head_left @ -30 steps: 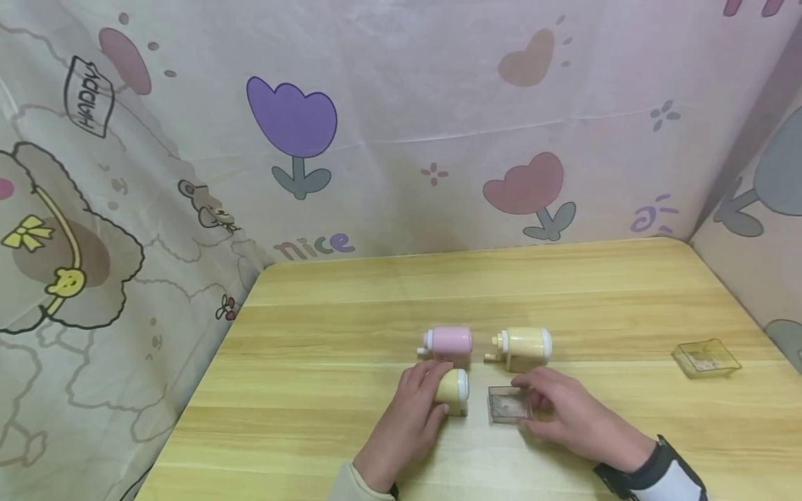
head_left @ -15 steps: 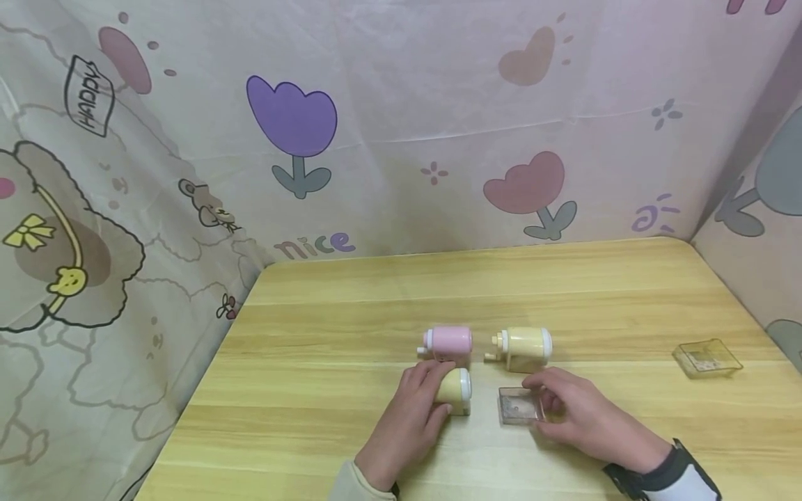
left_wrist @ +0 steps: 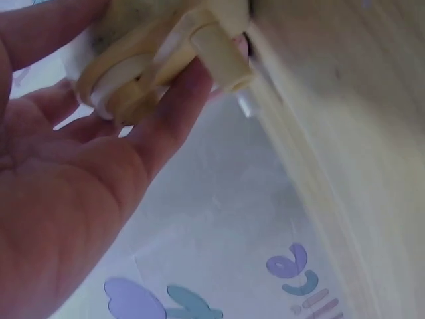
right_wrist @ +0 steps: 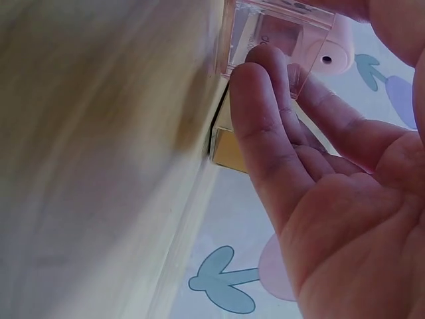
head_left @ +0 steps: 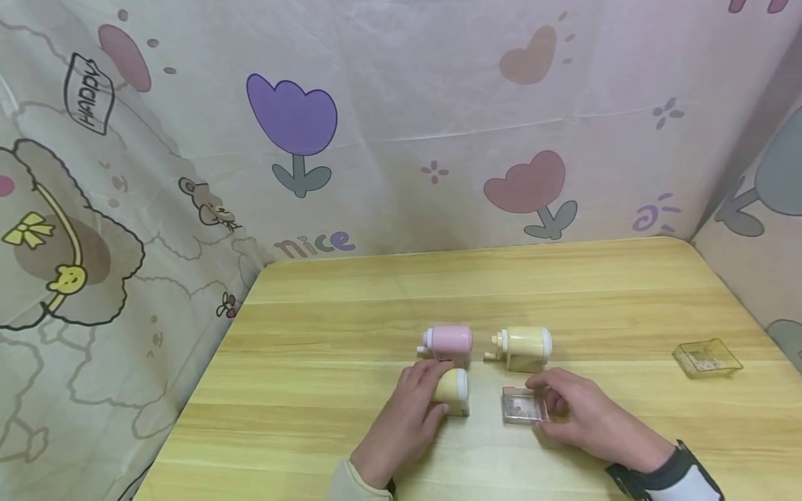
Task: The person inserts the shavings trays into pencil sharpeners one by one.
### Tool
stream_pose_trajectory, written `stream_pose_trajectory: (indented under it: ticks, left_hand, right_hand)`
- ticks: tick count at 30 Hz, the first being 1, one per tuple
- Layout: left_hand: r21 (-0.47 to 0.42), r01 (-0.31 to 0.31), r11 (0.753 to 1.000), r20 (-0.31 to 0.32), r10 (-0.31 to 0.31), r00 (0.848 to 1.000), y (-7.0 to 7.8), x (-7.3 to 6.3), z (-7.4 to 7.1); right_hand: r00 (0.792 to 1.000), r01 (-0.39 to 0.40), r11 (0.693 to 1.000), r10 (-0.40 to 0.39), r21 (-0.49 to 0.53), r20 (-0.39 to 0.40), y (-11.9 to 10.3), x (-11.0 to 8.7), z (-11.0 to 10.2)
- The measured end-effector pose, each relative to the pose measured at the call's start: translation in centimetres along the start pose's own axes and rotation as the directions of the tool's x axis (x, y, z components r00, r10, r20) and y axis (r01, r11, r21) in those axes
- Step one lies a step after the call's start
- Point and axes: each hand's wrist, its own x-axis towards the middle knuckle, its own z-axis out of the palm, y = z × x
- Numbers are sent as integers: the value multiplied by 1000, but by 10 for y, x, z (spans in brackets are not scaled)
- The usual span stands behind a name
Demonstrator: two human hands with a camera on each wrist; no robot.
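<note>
My left hand (head_left: 410,414) grips a pale yellow hand-crank pencil sharpener (head_left: 452,390) with a white end, standing on the table. In the left wrist view, the sharpener's crank handle (left_wrist: 222,56) sticks out past the fingers. To the right, my right hand (head_left: 576,410) pinches a small clear shavings drawer (head_left: 521,406) by its right end, thumb at the near side and a finger at the far side. A gap of table separates this drawer from the sharpener. The right wrist view shows the see-through drawer (right_wrist: 282,30) at the fingertips, close over the table.
Behind the hands stand a pink pencil sharpener (head_left: 451,339) and another yellow one (head_left: 528,344), cranks facing left. A yellowish clear drawer (head_left: 706,360) lies on the wooden table (head_left: 351,306) at far right. Printed cloth (head_left: 401,104) hangs along the back and sides.
My right hand has slid a little to the right with the clear drawer, widening the gap to the sharpener. The left hand has stayed nearly still on the sharpener.
</note>
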Motion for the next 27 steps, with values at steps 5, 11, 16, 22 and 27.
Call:
stream_pose_trajectory:
  ticks: [5, 11, 16, 22, 27]
  left_hand:
    - [-20, 45, 999, -28, -45, 999, -13, -2, -14]
    - [-23, 136, 990, -177, -138, 974, -39, -4, -26]
    - [-27, 160, 987, -209, -162, 964, -55, -4, -27]
    - [-6, 186, 982, -229, -183, 956, -50, 4, -22]
    - [146, 53, 988, -340, -1, 941, -26, 27, -12]
  right_hand:
    - [1000, -18, 1000, 18, 19, 7, -1, 1, 0]
    - [1000, -9, 1000, 9, 19, -6, -2, 2, 0]
    - [1000, -13, 1000, 13, 15, -5, -1, 1, 0]
    - [1000, -19, 1000, 19, 22, 5, -1, 0, 0]
    - [1000, -21, 999, 21, 27, -1, 0, 0, 1]
